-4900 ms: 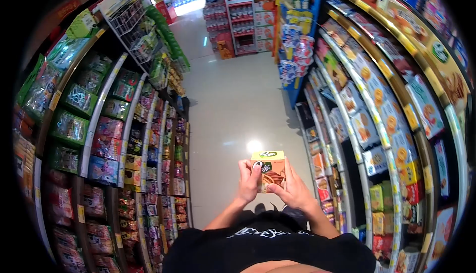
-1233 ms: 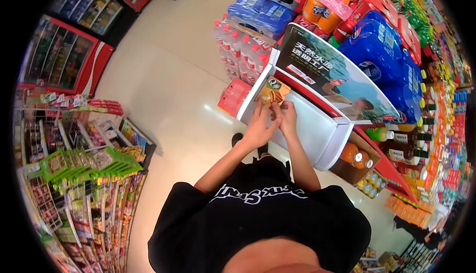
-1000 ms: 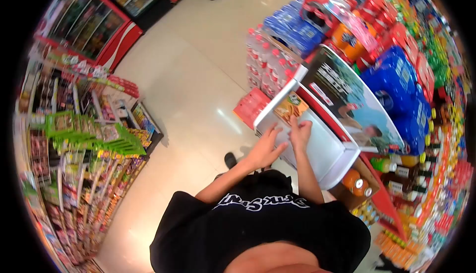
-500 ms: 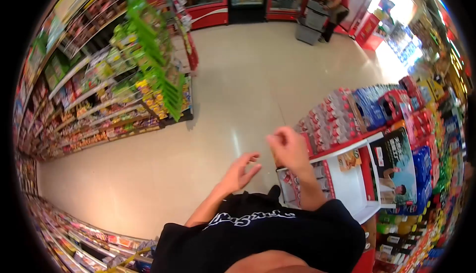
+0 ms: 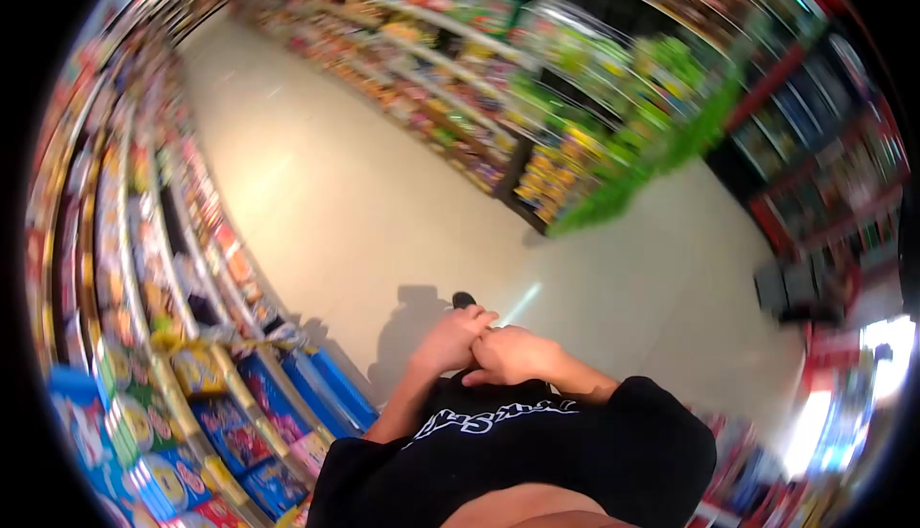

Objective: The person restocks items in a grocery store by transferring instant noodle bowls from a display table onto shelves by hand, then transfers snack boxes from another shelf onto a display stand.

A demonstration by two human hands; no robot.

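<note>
My left hand (image 5: 448,340) and my right hand (image 5: 515,355) are together at the front of my black T-shirt (image 5: 537,442), which has white lettering. The left fingers lie across the tips of the right ones. Both hands look closed against each other, and their palms face away from me. Whether anything sits between them is hidden. Neither hand touches a shelf. Beyond the hands, the toe of a dark shoe (image 5: 464,299) shows on the pale floor (image 5: 316,202).
Close on my left runs a shelf (image 5: 220,375) of colourful packets and blue boxes. Ahead, a shelf unit (image 5: 450,78) ends in a green leafy trim (image 5: 652,169). Drink fridges (image 5: 805,145) line the right. Grey bins (image 5: 786,288) stand near a blurred person (image 5: 839,288).
My view has swung left, bringing the near shelves into sight and pushing the drinks stack to the lower right. My hands, apart before, have come together and lower.
</note>
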